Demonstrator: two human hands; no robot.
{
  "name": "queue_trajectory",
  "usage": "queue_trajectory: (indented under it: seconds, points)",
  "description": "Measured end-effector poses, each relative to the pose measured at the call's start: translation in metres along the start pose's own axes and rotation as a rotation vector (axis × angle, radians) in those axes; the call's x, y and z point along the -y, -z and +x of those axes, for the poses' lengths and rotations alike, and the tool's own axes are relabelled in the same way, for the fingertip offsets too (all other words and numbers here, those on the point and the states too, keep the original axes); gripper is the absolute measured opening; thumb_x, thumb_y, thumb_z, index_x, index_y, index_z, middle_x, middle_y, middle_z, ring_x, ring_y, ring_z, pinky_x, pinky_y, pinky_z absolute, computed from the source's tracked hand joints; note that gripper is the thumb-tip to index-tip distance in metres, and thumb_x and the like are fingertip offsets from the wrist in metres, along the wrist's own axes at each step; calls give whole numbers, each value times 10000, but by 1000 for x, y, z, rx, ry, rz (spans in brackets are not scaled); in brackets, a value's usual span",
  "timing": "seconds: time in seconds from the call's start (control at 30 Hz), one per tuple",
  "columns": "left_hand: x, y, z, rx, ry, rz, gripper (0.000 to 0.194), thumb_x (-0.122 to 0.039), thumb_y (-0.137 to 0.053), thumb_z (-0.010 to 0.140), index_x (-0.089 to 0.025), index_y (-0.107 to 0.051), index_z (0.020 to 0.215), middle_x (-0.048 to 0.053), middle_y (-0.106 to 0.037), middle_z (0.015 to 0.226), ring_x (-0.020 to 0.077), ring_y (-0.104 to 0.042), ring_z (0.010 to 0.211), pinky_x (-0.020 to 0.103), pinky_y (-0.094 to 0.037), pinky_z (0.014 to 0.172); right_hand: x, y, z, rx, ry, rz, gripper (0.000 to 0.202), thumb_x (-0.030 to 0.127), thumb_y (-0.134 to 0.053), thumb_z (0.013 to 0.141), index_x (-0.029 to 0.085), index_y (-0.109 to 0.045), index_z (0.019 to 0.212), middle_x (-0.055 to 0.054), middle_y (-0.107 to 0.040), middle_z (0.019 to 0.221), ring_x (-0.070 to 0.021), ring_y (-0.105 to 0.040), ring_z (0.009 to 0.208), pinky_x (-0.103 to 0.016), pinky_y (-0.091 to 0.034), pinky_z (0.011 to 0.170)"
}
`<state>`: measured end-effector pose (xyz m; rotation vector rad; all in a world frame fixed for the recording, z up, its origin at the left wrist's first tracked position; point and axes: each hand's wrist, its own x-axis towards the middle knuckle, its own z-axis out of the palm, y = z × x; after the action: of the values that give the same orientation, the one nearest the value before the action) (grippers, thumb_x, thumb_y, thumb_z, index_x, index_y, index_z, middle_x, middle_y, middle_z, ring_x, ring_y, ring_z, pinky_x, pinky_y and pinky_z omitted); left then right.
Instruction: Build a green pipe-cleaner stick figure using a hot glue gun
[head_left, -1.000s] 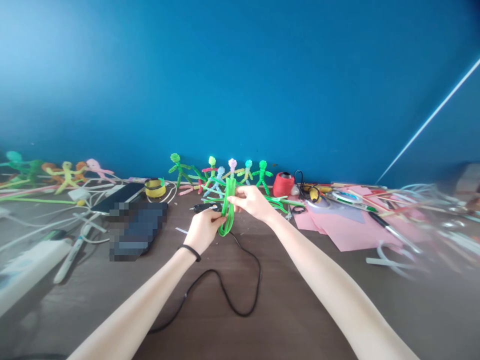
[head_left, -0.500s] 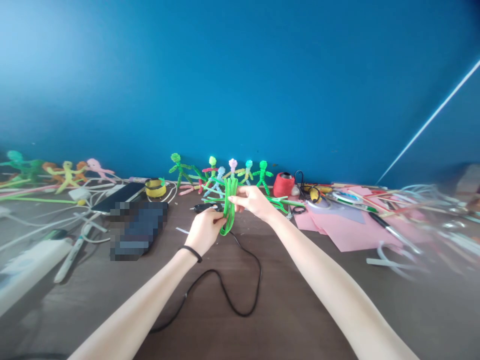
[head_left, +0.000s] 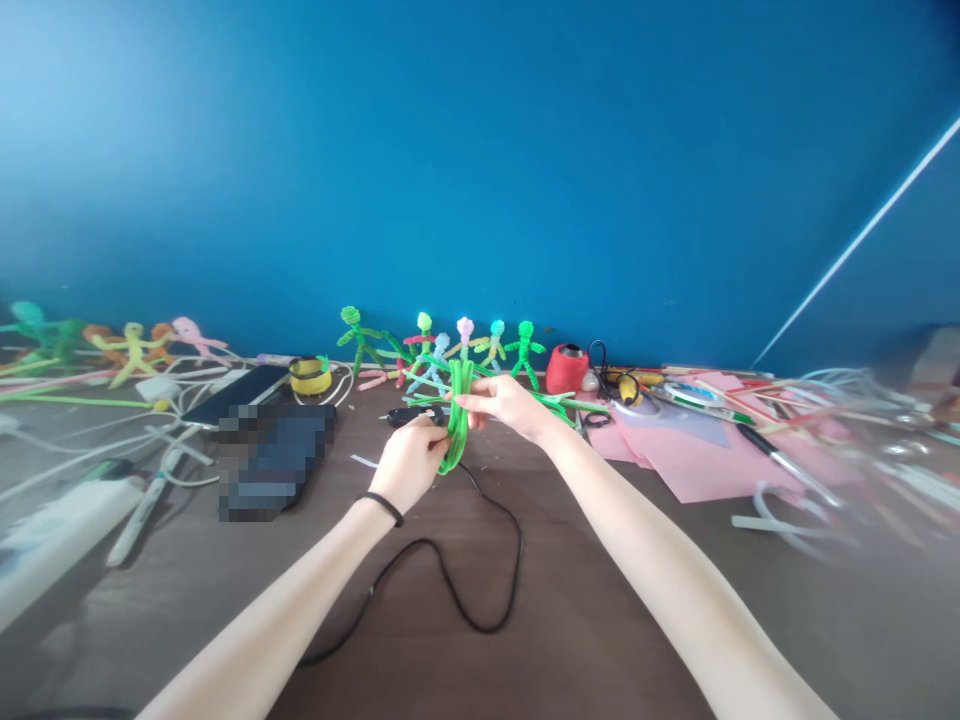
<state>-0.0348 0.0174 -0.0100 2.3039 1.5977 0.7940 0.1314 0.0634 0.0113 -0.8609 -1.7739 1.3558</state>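
A looped bundle of bright green strands (head_left: 459,375) is held upright above the table, in the middle of the head view. My left hand (head_left: 411,462), with a black band at the wrist, pinches its lower left side. From the right, my right hand (head_left: 504,402) closes thumb and fingers on the bundle's upper middle. The strands look like pipe cleaners or thin cord; I cannot tell which. Behind the bundle, several small twisted figures, among them a green figure (head_left: 526,348), stand along the blue wall. A black tool (head_left: 411,414) with a pointed tip lies partly hidden behind my left hand.
A black cable (head_left: 491,628) curves across the table below my hands. Phones, such as a dark phone (head_left: 281,465), and white cords lie left. Red tape (head_left: 567,369) stands at the wall, with pink paper (head_left: 697,470) and a pen (head_left: 791,465) to the right.
The bundle's loops are drawn slightly closer together around my right fingers. Both hands stay in nearly the same place, still gripping it.
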Motion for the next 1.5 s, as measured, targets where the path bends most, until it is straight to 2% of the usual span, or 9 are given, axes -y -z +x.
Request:
queue_trajectory:
  seconds: [0.1, 0.33, 0.57, 0.67, 0.8, 1.0, 1.13, 1.27, 1.5]
  points:
    - [0, -1, 0, 8, -20, 5, 269, -214, -427, 761, -165, -652, 621, 37, -546, 723, 145, -527, 636, 247, -376, 601, -1, 2, -1, 51, 8, 21, 285, 365, -645, 707, 111, -662, 835, 36, -547, 490, -70, -486, 464, -209, -389, 499]
    - [-1, 0, 1, 46, -15, -56, 253, -232, -444, 738, -168, -632, 582, 23, -524, 695, 135, -518, 615, 248, -392, 614, -3, 2, -1, 77, 44, 68, 257, 350, -665, 695, 109, -653, 782, 32, -564, 495, -75, -504, 454, -215, -398, 491]
    - [4, -3, 4, 95, 35, -314, 227, -309, -485, 721, -174, -666, 694, 21, -610, 750, 162, -556, 676, 263, -421, 645, 1, 3, -2, 69, 45, 85, 249, 352, -668, 692, 113, -621, 740, 32, -567, 480, -79, -507, 441, -218, -411, 488]
    - [4, -4, 5, 150, 79, -510, 272, -356, -497, 734, -158, -679, 776, 24, -653, 728, 182, -583, 699, 278, -434, 664, 2, 3, -2, 67, 48, 74, 246, 354, -665, 695, 116, -611, 731, 30, -568, 484, -82, -516, 448, -217, -413, 490]
    - [1, -4, 5, 188, 136, -758, 341, -424, -522, 743, -125, -658, 831, 74, -691, 836, 212, -620, 802, 309, -452, 758, 2, 1, -2, 82, 68, 19, 254, 362, -653, 705, 113, -612, 735, 19, -576, 506, -92, -537, 472, -220, -418, 501]
    - [-1, -2, 3, 144, 190, -842, 347, -448, -564, 717, -118, -638, 793, 80, -696, 782, 220, -641, 772, 309, -475, 730, 3, -5, -3, 105, 100, -100, 267, 380, -625, 726, 117, -605, 688, 23, -550, 500, -82, -497, 465, -216, -390, 490]
    - [-2, 1, 3, 123, 225, -852, 369, -454, -571, 710, -116, -653, 833, 57, -685, 712, 199, -634, 693, 293, -477, 669, 6, -7, -4, 79, 129, -144, 263, 370, -618, 735, 115, -653, 787, 46, -494, 469, -71, -441, 451, -214, -354, 478]
    - [-3, 2, 3, 158, 224, -965, 390, -449, -594, 701, -112, -668, 883, 66, -696, 763, 200, -630, 715, 318, -474, 717, 7, -7, -4, 82, 144, -124, 289, 368, -630, 725, 130, -687, 879, 40, -505, 511, -65, -421, 467, -212, -334, 477]
    - [-3, 3, 1, 215, 323, -1151, 379, -410, -629, 691, -115, -671, 926, 101, -699, 837, 189, -619, 783, 286, -447, 718, 4, -3, -5, 142, 82, 69, 317, 364, -661, 702, 158, -688, 940, -16, -639, 706, -101, -543, 562, -258, -438, 576]
